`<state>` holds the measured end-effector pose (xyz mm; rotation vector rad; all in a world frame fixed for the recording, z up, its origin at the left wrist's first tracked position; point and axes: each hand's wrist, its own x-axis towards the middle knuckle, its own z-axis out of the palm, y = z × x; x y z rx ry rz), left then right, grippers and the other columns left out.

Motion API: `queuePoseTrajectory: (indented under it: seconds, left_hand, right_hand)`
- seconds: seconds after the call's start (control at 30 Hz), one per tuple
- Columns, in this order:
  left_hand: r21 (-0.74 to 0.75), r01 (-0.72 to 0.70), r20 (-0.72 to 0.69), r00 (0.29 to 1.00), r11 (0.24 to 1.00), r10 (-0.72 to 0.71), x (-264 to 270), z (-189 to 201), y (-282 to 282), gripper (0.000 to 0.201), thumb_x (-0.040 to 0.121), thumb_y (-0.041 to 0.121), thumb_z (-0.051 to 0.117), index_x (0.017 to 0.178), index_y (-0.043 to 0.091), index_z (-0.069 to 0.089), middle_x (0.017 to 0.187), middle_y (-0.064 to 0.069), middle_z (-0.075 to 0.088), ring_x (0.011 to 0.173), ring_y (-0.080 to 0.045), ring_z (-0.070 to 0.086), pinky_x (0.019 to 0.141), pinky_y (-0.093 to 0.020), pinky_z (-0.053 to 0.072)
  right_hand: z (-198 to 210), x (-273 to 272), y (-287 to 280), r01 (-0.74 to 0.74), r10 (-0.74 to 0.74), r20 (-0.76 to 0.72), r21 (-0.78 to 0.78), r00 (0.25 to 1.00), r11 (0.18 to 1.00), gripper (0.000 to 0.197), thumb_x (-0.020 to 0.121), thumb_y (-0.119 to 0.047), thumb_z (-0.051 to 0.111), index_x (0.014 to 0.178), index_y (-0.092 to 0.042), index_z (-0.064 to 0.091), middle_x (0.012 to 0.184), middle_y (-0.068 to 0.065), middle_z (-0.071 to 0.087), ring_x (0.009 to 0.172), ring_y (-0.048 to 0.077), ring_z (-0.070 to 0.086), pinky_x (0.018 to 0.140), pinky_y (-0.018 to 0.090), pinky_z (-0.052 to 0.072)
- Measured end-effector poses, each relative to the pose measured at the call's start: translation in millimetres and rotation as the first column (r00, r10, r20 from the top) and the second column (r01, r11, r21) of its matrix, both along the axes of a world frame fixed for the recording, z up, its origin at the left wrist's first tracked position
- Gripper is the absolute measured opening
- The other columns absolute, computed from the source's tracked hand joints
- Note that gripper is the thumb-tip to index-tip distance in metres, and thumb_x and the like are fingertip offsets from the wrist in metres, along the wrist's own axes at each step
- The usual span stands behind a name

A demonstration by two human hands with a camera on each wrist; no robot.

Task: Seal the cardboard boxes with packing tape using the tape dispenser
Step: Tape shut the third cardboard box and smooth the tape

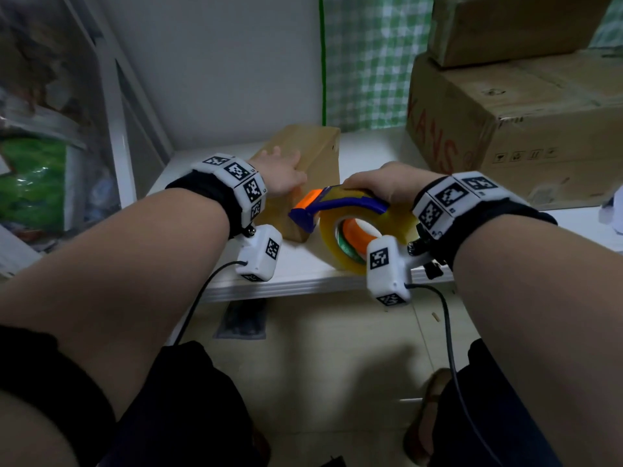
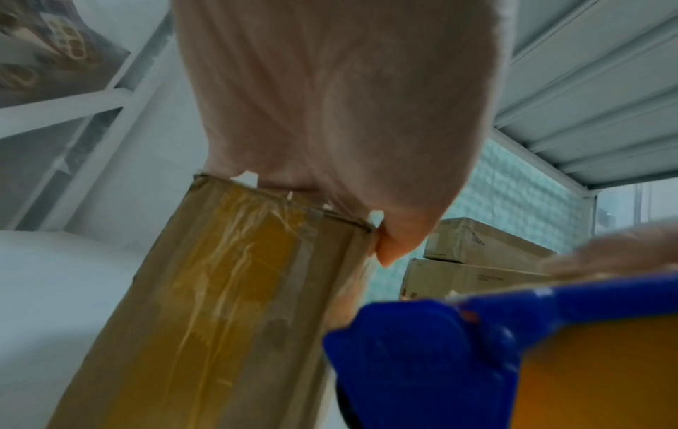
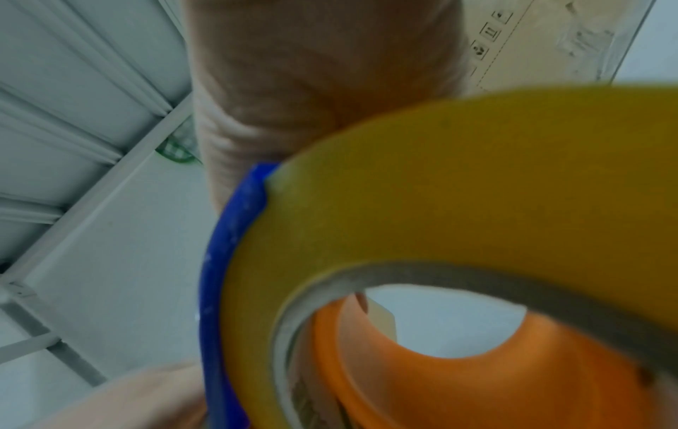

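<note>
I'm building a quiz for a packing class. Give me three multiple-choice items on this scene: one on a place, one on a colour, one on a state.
1. Where does the left hand rest?
A. on the small cardboard box
B. on the floor
C. on the stacked boxes

2. What colour is the tape dispenser frame?
A. green
B. blue
C. white

3. What is the right hand doing?
A. hanging idle
B. pointing
C. gripping the dispenser

Key:
A, the left hand lies on the small cardboard box.
B, the tape dispenser has a blue frame.
C, the right hand grips it from above.
</note>
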<state>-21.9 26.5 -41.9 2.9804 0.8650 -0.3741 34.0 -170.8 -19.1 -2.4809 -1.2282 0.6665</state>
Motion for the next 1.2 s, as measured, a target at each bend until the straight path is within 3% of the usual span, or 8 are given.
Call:
queuePoseTrajectory:
  seconds: [0.17, 0.37, 0.53, 0.7, 0.83, 0.9, 1.1, 1.2]
  left_hand:
    - [0.066, 0.013, 0.036, 0.999, 0.998, -0.015, 1, -3, -7, 0.063, 0.094, 0.040, 0.041, 0.149, 0.018, 0.017, 0.150, -0.021, 0.021, 0.136, -0.039, 0.025, 0.105, -0.049, 0.029]
    - [0.115, 0.041, 0.024, 0.999, 0.993, -0.044, 4, -3, -6, 0.053, 0.091, 0.038, 0.045, 0.138, 0.015, 0.032, 0.133, -0.022, 0.039, 0.119, -0.038, 0.042, 0.090, -0.044, 0.039]
    - [0.155, 0.044, 0.022, 0.999, 0.987, -0.048, 5, -5, -7, 0.060, 0.092, 0.041, 0.045, 0.143, 0.015, 0.027, 0.136, -0.022, 0.037, 0.122, -0.038, 0.040, 0.090, -0.043, 0.039]
    - [0.162, 0.043, 0.011, 0.999, 0.986, -0.045, 5, -4, -11, 0.058, 0.090, 0.040, 0.048, 0.140, 0.016, 0.029, 0.130, -0.019, 0.042, 0.117, -0.035, 0.043, 0.076, -0.038, 0.034]
    - [0.178, 0.035, 0.016, 0.999, 0.983, -0.038, 4, -3, -13, 0.056, 0.091, 0.041, 0.047, 0.139, 0.016, 0.031, 0.129, -0.019, 0.042, 0.116, -0.035, 0.044, 0.076, -0.039, 0.036]
    - [0.178, 0.039, 0.022, 0.999, 0.983, -0.043, 3, -3, -15, 0.055, 0.091, 0.041, 0.049, 0.137, 0.016, 0.033, 0.127, -0.018, 0.043, 0.115, -0.035, 0.044, 0.077, -0.039, 0.036]
    - [0.181, 0.005, 0.046, 0.999, 0.983, -0.014, -1, -1, -22, 0.051, 0.086, 0.035, 0.056, 0.130, 0.015, 0.038, 0.124, -0.016, 0.044, 0.115, -0.035, 0.044, 0.070, -0.040, 0.033]
    - [0.182, -0.012, 0.060, 0.998, 0.983, 0.001, -1, 0, -26, 0.054, 0.085, 0.032, 0.059, 0.132, 0.016, 0.037, 0.125, -0.015, 0.044, 0.116, -0.034, 0.044, 0.071, -0.041, 0.033]
  right_hand:
    - [6, 3, 12, -0.015, 0.016, 0.032, -0.031, 0.999, 0.999, 0.028, 0.100, -0.020, 0.043, 0.123, -0.018, 0.058, 0.120, 0.012, 0.059, 0.103, 0.027, 0.052, 0.083, 0.026, 0.035]
    - [-3, 14, 26, 0.238, -0.206, -0.296, 0.076, 0.933, 0.968, 0.013, 0.093, -0.023, 0.052, 0.084, -0.015, 0.056, 0.085, 0.002, 0.052, 0.076, 0.019, 0.049, 0.089, 0.035, 0.042]
    - [-15, 32, 36, 0.357, -0.292, -0.414, 0.089, 0.862, 0.930, 0.010, 0.083, -0.030, 0.059, 0.081, -0.021, 0.054, 0.126, 0.011, 0.054, 0.119, 0.031, 0.051, 0.107, 0.047, 0.040]
    - [-12, 35, 34, 0.396, -0.335, -0.396, 0.081, 0.855, 0.915, 0.010, 0.085, -0.029, 0.058, 0.080, -0.022, 0.053, 0.113, 0.005, 0.050, 0.097, 0.025, 0.049, 0.098, 0.041, 0.044]
    - [-5, 32, 29, 0.397, -0.349, -0.293, 0.126, 0.890, 0.909, 0.023, 0.087, -0.027, 0.058, 0.109, -0.022, 0.055, 0.105, 0.002, 0.046, 0.094, 0.019, 0.044, 0.061, 0.025, 0.040]
    - [-8, 30, 25, 0.425, -0.381, -0.257, 0.146, 0.888, 0.893, 0.020, 0.086, -0.026, 0.061, 0.105, -0.025, 0.054, 0.099, 0.000, 0.048, 0.086, 0.018, 0.046, 0.052, 0.025, 0.034]
    - [-16, 30, 24, 0.516, -0.549, 0.162, 0.203, 0.820, 0.832, 0.032, 0.093, -0.028, 0.051, 0.070, -0.005, 0.051, 0.075, 0.008, 0.056, 0.061, 0.023, 0.051, 0.059, 0.029, 0.041]
    - [-26, 32, 27, 0.512, -0.551, 0.286, 0.205, 0.784, 0.834, 0.017, 0.093, -0.021, 0.047, 0.095, -0.007, 0.056, 0.086, 0.009, 0.059, 0.068, 0.027, 0.050, 0.064, 0.032, 0.040]
